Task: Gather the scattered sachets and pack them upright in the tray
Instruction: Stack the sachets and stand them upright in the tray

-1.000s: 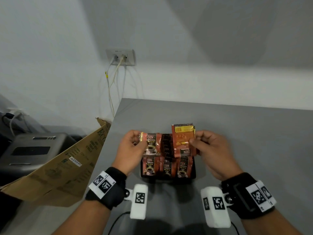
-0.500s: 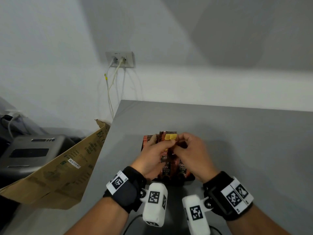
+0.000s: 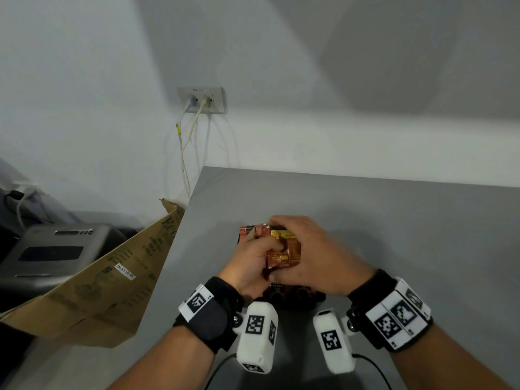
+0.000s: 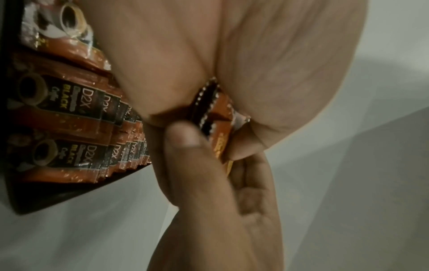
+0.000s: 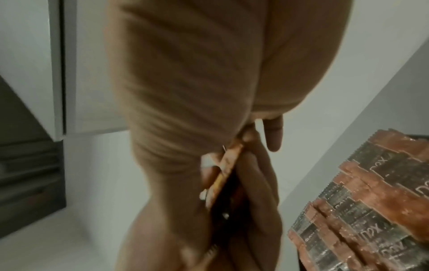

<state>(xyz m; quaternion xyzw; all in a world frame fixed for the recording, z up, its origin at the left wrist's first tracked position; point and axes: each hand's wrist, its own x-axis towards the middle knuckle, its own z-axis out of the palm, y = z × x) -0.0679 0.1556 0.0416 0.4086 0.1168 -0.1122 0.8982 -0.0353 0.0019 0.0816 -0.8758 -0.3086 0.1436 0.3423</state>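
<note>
A small stack of orange-brown foil coffee sachets (image 3: 282, 256) is held flat between both hands just above the black rectangular tray (image 3: 292, 304), which sits on the grey tabletop (image 3: 408, 220) near its left edge. The left hand (image 3: 250, 263) grips the stack's left side with curled fingers, its thumb (image 4: 185, 139) pressed against the serrated sachet edges; the right hand (image 3: 312, 257) closes over the top and right side, fingers wrapped round the far end and thumb under the near end. The tray already holds rows of upright sachets (image 4: 76, 132) printed "D2X BLACK" — packed face to face, their tops (image 5: 371, 192) forming a stepped line in the right wrist view. More sachet tops (image 3: 249, 230) show beyond the left hand's knuckles. Both wrists carry black bands with white coded markers and white camera housings (image 3: 257, 337). Left of the table lie a flattened brown cardboard box (image 3: 98, 288) and a grey printer (image 3: 56, 249); a white wall socket (image 3: 202, 99) with two plugged cables sits above — well apart from the hands.
</note>
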